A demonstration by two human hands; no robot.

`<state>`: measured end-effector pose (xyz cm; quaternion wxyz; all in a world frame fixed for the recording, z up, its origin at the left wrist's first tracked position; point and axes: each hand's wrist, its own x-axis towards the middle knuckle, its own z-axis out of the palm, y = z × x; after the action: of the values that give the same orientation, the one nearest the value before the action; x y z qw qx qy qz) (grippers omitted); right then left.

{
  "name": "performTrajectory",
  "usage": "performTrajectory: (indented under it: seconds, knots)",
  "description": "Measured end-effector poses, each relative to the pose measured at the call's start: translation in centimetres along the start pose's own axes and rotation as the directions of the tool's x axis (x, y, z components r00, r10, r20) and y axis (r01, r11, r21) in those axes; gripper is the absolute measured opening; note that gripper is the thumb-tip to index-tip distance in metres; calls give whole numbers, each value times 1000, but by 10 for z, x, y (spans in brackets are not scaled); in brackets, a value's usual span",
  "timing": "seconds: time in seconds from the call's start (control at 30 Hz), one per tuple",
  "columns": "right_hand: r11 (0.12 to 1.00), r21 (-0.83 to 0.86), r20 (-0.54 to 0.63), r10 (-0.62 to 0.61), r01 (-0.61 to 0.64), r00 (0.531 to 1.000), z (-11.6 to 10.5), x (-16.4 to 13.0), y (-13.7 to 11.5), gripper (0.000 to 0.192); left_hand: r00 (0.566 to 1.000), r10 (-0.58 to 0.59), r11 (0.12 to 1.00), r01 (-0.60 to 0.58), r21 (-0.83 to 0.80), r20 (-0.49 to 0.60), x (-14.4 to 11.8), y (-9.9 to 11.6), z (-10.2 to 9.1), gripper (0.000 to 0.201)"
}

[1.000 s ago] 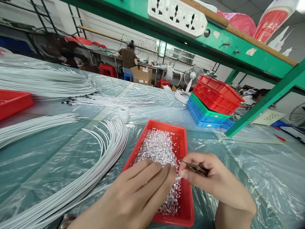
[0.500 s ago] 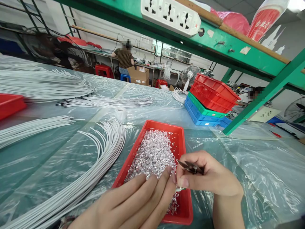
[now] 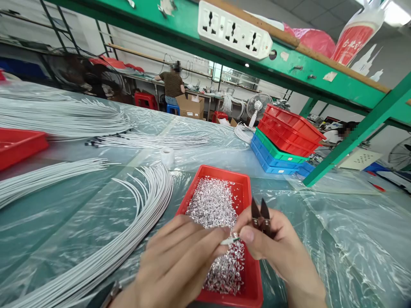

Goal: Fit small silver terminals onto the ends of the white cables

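No writing reads clearly; the red-and-white hanging banner (image 3: 356,36) carries white characters too blurred to make out.

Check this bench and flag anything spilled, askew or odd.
Nothing stands out. The silver bits stay inside the red tray, none spilled on the plastic sheet. The left hand and right hand pinch a small piece; the snips sit in the right hand.

snips (image 3: 260,212): swung from flat to blades-up | white wire end (image 3: 228,241): now pinched between both hands' fingers (image 3: 221,235)
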<state>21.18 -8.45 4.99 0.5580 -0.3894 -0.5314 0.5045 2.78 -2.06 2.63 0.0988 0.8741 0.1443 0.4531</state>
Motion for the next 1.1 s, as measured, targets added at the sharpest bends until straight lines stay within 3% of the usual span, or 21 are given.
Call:
performTrajectory:
  seconds: [0.1, 0.17, 0.37, 0.47, 0.6, 0.83, 1.1]
  knots:
    - [975, -188, -159, -150, 119, 976, 8, -2, 1, 14, 996, -89, 992, 90, -90, 18, 15, 2, -2, 24]
    - [927, -316, -194, -271, 201, 943, 13, -3, 1, 23, 987, -153, 971, 158, -178, 43, 19, 4, -2, 26]
    - [757, -575, -190, -492, 310, 849, 17, -5, 6, 27, 939, -310, 753, 337, -565, 147, 17, 8, 2, 30]
    - [668, -678, -172, -550, 307, 817, 17, -6, 8, 22, 909, -373, 667, 402, -627, 186, 15, 10, 3, 28]
    - [576, -715, -86, -636, 398, 767, 18, -6, 7, 23, 840, -458, 552, 525, -648, 290, 15, 13, 3, 30]
    - [504, -756, 14, -625, 417, 781, 18, -7, 3, 22, 783, -486, 458, 607, -650, 389, 16, 14, 3, 35]
    - [523, -768, 6, -572, 370, 821, 16, -10, 3, 19, 804, -492, 492, 573, -656, 333, 16, 14, 3, 33]
